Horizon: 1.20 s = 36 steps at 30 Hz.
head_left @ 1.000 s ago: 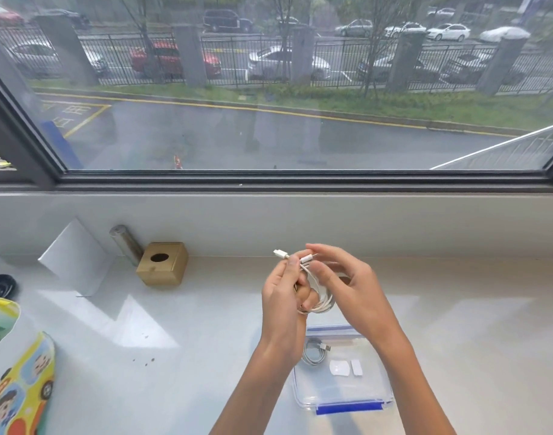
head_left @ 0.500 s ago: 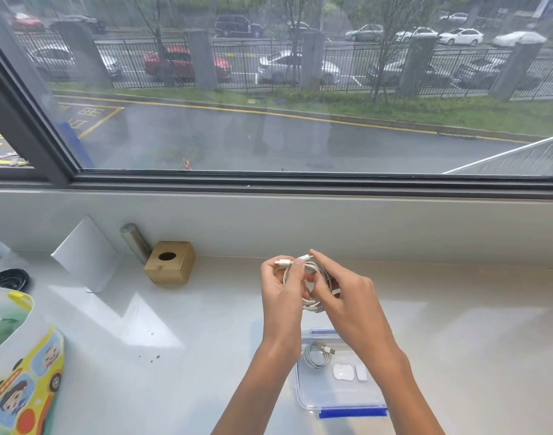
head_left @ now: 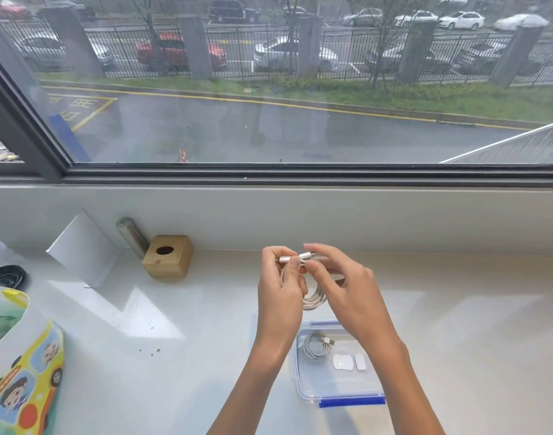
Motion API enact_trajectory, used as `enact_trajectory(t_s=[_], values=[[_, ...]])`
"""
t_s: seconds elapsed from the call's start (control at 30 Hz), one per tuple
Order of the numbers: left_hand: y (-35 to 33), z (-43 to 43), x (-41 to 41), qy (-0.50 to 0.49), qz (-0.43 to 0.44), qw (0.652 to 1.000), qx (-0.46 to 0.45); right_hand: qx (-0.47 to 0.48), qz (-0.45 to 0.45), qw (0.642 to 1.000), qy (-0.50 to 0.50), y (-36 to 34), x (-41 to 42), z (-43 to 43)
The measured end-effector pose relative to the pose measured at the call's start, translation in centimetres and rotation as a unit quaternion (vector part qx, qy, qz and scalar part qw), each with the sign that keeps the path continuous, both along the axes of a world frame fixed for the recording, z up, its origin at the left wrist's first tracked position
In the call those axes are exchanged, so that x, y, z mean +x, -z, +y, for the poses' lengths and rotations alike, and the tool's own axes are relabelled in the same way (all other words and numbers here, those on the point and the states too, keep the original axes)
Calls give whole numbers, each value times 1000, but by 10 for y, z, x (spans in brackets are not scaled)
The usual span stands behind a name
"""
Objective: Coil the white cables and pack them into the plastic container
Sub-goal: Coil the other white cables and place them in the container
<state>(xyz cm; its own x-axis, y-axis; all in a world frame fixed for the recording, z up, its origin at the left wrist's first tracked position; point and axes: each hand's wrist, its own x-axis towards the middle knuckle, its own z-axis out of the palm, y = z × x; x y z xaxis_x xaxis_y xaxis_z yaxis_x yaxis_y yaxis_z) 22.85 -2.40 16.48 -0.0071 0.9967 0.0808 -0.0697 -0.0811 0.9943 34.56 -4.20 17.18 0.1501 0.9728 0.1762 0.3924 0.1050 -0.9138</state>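
A coiled white cable (head_left: 314,301) hangs in the air between both hands, above the far end of the container. My left hand (head_left: 279,296) pinches its top, where the two plugs stick out to the right. My right hand (head_left: 347,293) holds the coil's right side with thumb and lower fingers, index finger stretched above the plugs. The clear plastic container (head_left: 303,390) with blue clips lies open on the white sill below. Inside it are another coiled white cable (head_left: 317,345) and two small white pieces (head_left: 342,362).
A small wooden box with a round hole (head_left: 168,260) and a metal cylinder (head_left: 132,237) stand at the back left by a leaning white card (head_left: 82,249). A cartoon-printed bag (head_left: 21,372) and a black coil (head_left: 5,277) lie at the far left.
The coil has been wound tighter and the plug ends brought together at its top. Both hands shifted slightly while turning the coil; the view also moved a little.
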Motion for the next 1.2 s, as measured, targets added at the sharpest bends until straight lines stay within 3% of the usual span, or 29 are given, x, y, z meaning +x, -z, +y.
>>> enact_trajectory(t_s=[0.2, 0.43, 0.53, 0.67, 0.8, 0.97, 1.2], values=[[0, 2, -9, 42, -18, 998, -49, -95, 201, 973, -58, 3, 17, 11], [-2, -6, -2, 87, -23, 993, -75, -36, 300, 950, 80, 2, 20, 25], [1, -7, -3, 66, -18, 994, -82, -41, 299, 947, 106, 6, 23, 25], [2, 0, -11, 36, -19, 997, -69, -120, 258, 959, 15, 21, 21, 14], [3, 3, -13, 51, -6, 997, -61, -153, 282, 947, -13, 25, 21, 5], [4, 1, -12, 87, -58, 991, -81, -145, 167, 975, 4, 28, 11, 5], [7, 6, -13, 41, -23, 996, -76, -206, 319, 921, -86, 29, 13, 4]])
